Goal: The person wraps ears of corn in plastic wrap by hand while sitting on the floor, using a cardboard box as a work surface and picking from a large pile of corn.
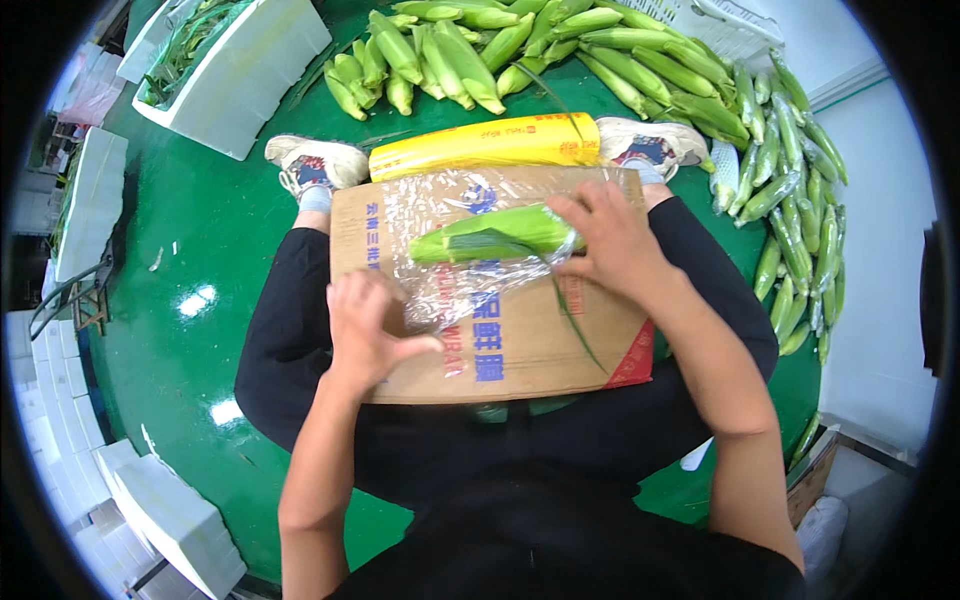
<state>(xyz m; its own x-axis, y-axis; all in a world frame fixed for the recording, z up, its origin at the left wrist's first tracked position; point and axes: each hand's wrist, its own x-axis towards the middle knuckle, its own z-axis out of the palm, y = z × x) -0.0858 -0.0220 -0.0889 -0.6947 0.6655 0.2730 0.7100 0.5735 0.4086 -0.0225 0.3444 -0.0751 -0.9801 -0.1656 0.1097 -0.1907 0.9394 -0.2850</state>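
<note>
A green ear of corn in its husk (499, 234) lies across a sheet of clear plastic film (442, 292) on a printed flat cardboard box (420, 379) over my lap. My right hand (619, 236) grips the corn's right end, with film bunched between thumb and fingers. My left hand (367, 326) rests at the film's left edge on the cardboard, thumb spread away from the fingers; I see nothing gripped in it. A long loose leaf (574, 319) trails from the corn toward the box's near edge. A yellow film roll (484, 146) lies beyond the box, between my shoes.
Unwrapped corn (457, 64) is heaped beyond my feet. Film-wrapped ears (795, 210) pile along the right wall. A white plastic basket (731, 26) stands behind the heap. White foam boxes (240, 75) sit at the left on the green floor (187, 247).
</note>
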